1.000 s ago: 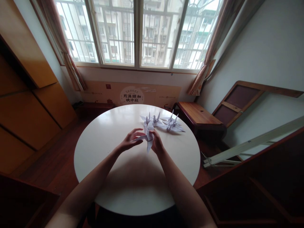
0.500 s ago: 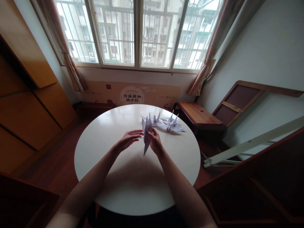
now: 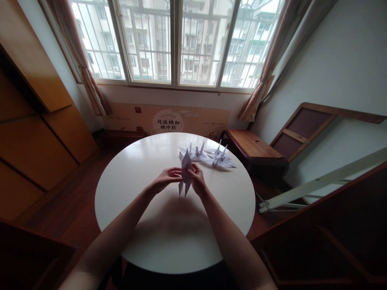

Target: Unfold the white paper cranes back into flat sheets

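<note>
While the right hand (image 3: pixel 198 180) is clamping its grip on the folded origami paper (image 3: pixel 186 163) above the white worktop (image 3: pixel 127 173), the left hand (image 3: pixel 165 178) is touching its edge, grip unclear; paper cranes (image 3: pixel 216 162) are sitting beyond.

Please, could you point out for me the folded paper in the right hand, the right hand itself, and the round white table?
Folded paper (image 3: pixel 186 166): head view, middle of its broad face.
Right hand (image 3: pixel 198 180): head view, middle of the hand.
Round white table (image 3: pixel 122 183): head view, bare top.
</note>
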A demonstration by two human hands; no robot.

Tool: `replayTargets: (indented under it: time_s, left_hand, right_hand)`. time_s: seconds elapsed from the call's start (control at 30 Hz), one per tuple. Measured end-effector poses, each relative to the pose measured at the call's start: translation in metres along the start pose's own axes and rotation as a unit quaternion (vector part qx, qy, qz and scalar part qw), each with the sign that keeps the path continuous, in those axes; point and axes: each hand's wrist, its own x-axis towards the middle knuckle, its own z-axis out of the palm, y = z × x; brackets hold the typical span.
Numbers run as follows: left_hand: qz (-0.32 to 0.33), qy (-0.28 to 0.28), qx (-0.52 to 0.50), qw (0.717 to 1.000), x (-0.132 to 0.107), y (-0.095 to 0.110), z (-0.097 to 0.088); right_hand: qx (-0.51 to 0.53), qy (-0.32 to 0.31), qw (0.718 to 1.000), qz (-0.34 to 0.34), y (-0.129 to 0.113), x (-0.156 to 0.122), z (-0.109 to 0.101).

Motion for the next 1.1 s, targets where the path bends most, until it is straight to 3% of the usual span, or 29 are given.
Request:
replayTargets:
  time_s: [0.2, 0.47, 0.67, 0.77, 0.93, 1.1]
  left_hand:
    - [0.010, 0.050, -0.007, 0.999, 0.003, -0.010, 0.000]
    - [0.034, 0.114, -0.014, 0.993, 0.003, -0.005, 0.004]
    - [0.069, 0.158, 0.049, 0.984, 0.002, 0.002, 0.008]
    - [0.077, 0.168, 0.063, 0.981, 0.002, 0.003, 0.009]
    - [0.082, 0.188, 0.029, 0.978, 0.002, 0.004, 0.008]
    - [0.097, 0.189, -0.012, 0.977, 0.002, 0.005, 0.004]
  right_hand:
    - [-0.044, 0.005, 0.999, -0.015, -0.001, -0.002, 0.005]
    - [-0.139, 0.024, 0.987, -0.078, 0.002, 0.001, 0.002]
    - [-0.320, 0.061, 0.929, -0.178, 0.001, 0.001, -0.002]
    - [-0.352, 0.029, 0.912, -0.208, -0.003, -0.001, 0.000]
    - [-0.261, -0.041, 0.947, -0.185, -0.008, -0.004, 0.003]
    - [-0.062, -0.050, 0.995, -0.062, -0.009, -0.002, 0.004]
